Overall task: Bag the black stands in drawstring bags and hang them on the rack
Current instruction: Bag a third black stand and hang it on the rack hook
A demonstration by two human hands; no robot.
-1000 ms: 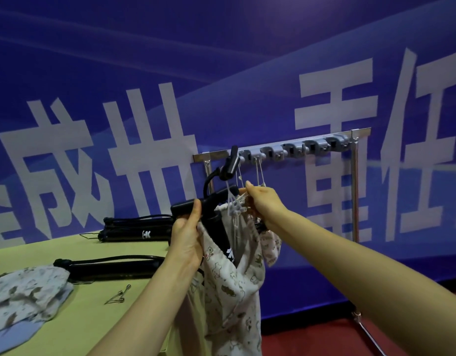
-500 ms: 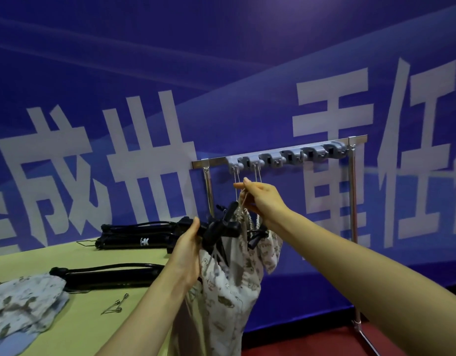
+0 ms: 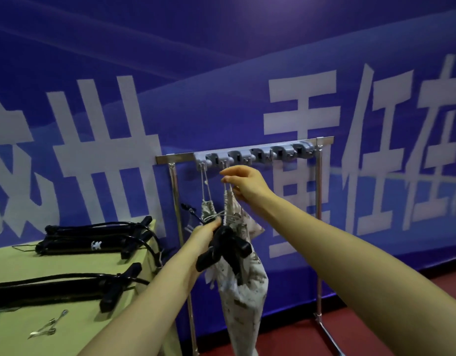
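A metal rack (image 3: pixel 170 158) carries a row of grey hooks (image 3: pixel 260 154). A patterned white drawstring bag (image 3: pixel 247 301) hangs below the second hook, and the head of a black stand (image 3: pixel 225 249) sticks out of its mouth. My left hand (image 3: pixel 205 236) grips that black stand at the bag's opening. My right hand (image 3: pixel 246 185) pinches the bag's drawstring just under the hook. Another patterned bag (image 3: pixel 207 213) hangs from the first hook behind. Two more black stands, one at the back (image 3: pixel 93 244) and one nearer (image 3: pixel 57 287), lie on the table.
The yellow-green table (image 3: pixel 88 322) is at the lower left, its right edge close to the rack's left post. A small metal clip (image 3: pixel 43 331) lies near its front. The rack's right post (image 3: pixel 318 227) stands on red floor before a blue banner wall.
My right hand has risen with the drawstring from bag height up to the second hook. My left hand and the stand's head have dropped lower, and the bag now hangs longer beneath the rack.
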